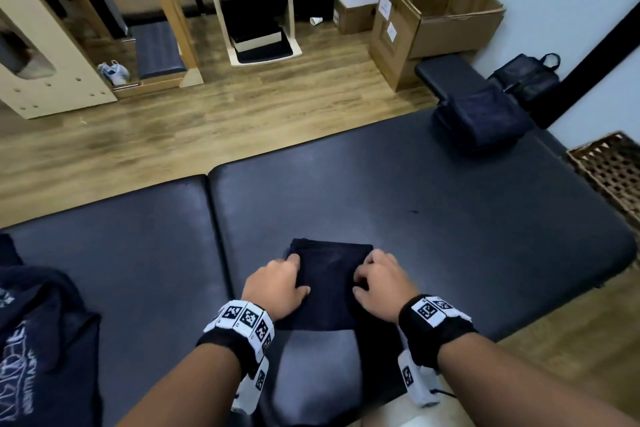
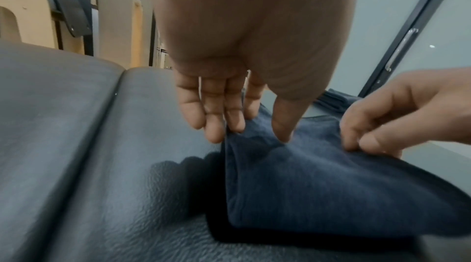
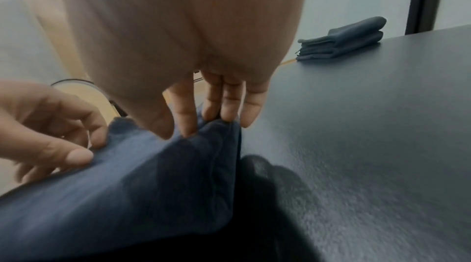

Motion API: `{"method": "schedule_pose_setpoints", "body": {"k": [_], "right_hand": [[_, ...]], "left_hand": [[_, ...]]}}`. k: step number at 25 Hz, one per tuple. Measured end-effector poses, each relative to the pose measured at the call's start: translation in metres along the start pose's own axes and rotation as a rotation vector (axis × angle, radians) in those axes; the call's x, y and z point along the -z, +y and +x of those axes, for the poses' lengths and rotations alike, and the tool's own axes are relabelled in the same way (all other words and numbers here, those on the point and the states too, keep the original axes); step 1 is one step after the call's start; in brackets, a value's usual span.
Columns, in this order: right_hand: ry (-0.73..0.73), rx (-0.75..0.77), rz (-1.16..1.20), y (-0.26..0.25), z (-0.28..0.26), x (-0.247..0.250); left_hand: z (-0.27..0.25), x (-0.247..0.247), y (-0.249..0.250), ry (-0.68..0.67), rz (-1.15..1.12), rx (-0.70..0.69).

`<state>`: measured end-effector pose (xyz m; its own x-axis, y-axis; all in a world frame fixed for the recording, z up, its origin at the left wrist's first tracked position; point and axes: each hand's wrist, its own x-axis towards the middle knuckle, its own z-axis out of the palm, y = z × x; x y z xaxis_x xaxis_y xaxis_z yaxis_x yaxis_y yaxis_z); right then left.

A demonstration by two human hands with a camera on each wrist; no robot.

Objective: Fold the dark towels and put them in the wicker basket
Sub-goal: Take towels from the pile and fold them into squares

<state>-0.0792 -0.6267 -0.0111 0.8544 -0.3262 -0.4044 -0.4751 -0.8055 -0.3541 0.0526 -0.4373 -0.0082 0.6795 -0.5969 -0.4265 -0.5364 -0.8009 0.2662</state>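
A dark towel (image 1: 329,288), partly folded, lies on the black padded table (image 1: 450,204) right in front of me. My left hand (image 1: 294,274) pinches its left edge between thumb and fingers, which the left wrist view shows close up as left hand (image 2: 257,133) on towel (image 2: 318,185). My right hand (image 1: 363,274) pinches the right edge, and in the right wrist view the right hand (image 3: 193,127) lifts the towel (image 3: 153,175) slightly off the pad. A stack of folded dark towels (image 1: 485,121) sits at the far right corner. The wicker basket (image 1: 609,170) stands beyond the table's right end.
A dark printed garment (image 1: 41,322) lies on the table's left part. A seam (image 1: 211,218) splits the table pad. Across the wooden floor (image 1: 207,135) stand cardboard boxes (image 1: 433,24), wooden equipment frames (image 1: 252,7) and a black bag (image 1: 526,76).
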Motion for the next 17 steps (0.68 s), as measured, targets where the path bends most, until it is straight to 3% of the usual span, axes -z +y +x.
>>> {"method": "schedule_pose_setpoints", "body": {"k": [2, 4, 8, 12, 17], "right_hand": [[0.022, -0.085, 0.053, 0.001, 0.002, -0.01], [0.103, -0.266, 0.216, -0.003, 0.003, -0.015], [0.077, -0.52, 0.423, -0.005, 0.003, -0.026], [-0.02, -0.57, 0.473, 0.009, -0.011, -0.027], [-0.002, -0.597, 0.61, 0.044, -0.054, -0.02]], "left_hand": [[0.003, -0.006, -0.003, 0.01, -0.082, 0.085], [0.008, -0.009, -0.005, -0.002, -0.151, 0.172], [0.014, -0.019, -0.014, -0.12, -0.24, 0.149], [0.007, -0.035, -0.012, -0.155, -0.41, 0.182], [-0.01, -0.05, 0.03, -0.27, -0.514, 0.142]]}}
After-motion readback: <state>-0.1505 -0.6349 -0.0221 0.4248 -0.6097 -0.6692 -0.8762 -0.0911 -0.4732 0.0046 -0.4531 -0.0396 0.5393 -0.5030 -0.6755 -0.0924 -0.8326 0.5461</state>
